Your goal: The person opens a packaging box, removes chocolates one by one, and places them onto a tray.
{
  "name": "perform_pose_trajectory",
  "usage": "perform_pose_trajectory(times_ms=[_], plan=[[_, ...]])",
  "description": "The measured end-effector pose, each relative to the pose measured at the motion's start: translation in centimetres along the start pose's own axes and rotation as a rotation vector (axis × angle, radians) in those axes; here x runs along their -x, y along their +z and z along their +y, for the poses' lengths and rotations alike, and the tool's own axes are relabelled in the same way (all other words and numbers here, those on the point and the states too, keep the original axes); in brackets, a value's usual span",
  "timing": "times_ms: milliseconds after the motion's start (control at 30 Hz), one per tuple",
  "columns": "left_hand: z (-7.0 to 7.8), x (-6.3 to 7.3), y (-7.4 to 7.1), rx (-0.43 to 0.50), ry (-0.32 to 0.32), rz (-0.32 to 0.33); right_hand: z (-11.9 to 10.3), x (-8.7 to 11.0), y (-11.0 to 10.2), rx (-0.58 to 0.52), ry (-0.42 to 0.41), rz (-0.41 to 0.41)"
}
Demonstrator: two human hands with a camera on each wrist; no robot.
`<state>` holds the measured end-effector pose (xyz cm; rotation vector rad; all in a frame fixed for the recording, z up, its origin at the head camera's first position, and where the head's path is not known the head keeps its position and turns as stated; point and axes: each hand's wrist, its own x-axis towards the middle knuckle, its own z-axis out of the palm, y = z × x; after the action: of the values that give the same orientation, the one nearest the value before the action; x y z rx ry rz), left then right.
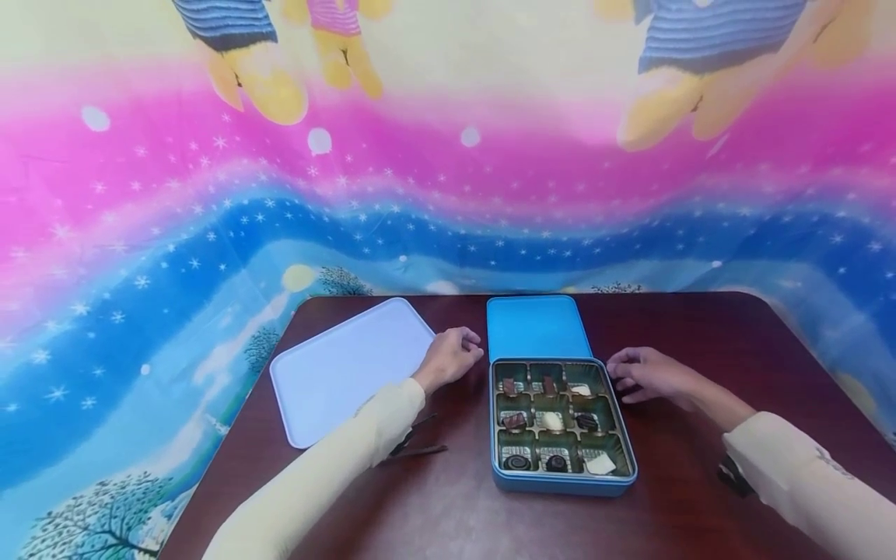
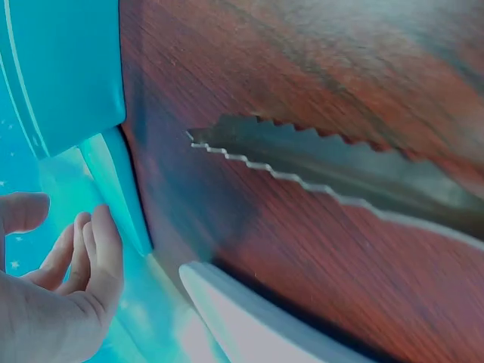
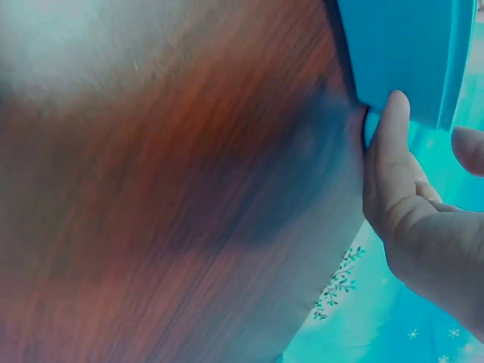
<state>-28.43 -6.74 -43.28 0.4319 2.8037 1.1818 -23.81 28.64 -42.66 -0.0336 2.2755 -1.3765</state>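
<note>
A blue tin box (image 1: 563, 484) stands on the table with its blue lid (image 1: 539, 328) folded back behind it. Inside, a gold tray of several compartments holds dark and white chocolates (image 1: 553, 421). My right hand (image 1: 651, 375) is at the box's back right corner, with fingertips right at its side; the right wrist view shows the fingers fairly straight along the blue wall. Left of the box, my left hand (image 1: 451, 358) hovers with loosely bent fingers and nothing between them. It overlaps the right edge of a white tray (image 1: 350, 373), which has a raised rim.
Metal tongs with serrated edges (image 2: 340, 178) lie on the table (image 1: 448, 521) near the left forearm, partly hidden by the sleeve in the head view. A patterned cloth (image 1: 448, 179) hangs behind the table. A dark strap (image 1: 733, 474) shows at the right sleeve.
</note>
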Motion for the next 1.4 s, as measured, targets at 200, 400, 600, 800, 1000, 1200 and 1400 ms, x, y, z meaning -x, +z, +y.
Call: perform_pose_trajectory(times_ms=[200,400,600,800,1000,1200,1400], plan=[[-0.2,1.3,-1.0,-0.047,0.067,-0.037,0.0,1.5,0.7,-0.053,0.005,-0.036],[-0.6,2.9,-2.3,-0.118,0.115,-0.116,0.1,2.6,1.4,-0.104,0.004,-0.089],[-1.1,4.6,-3.5,-0.195,0.154,-0.189,0.3,3.2,1.8,-0.136,-0.002,-0.120],[-2.0,6.2,-4.4,-0.239,0.188,-0.246,0.5,3.6,2.0,-0.174,0.005,-0.136],[-3.4,7.6,-5.2,-0.282,0.213,-0.283,0.8,3.8,2.1,-0.204,0.010,-0.149],[-5.0,9.1,-6.0,-0.312,0.220,-0.316,0.9,4.0,2.2,-0.202,0.029,-0.130],[-6.8,11.0,-6.9,-0.340,0.199,-0.333,1.2,4.1,2.2,-0.232,0.041,-0.134]])
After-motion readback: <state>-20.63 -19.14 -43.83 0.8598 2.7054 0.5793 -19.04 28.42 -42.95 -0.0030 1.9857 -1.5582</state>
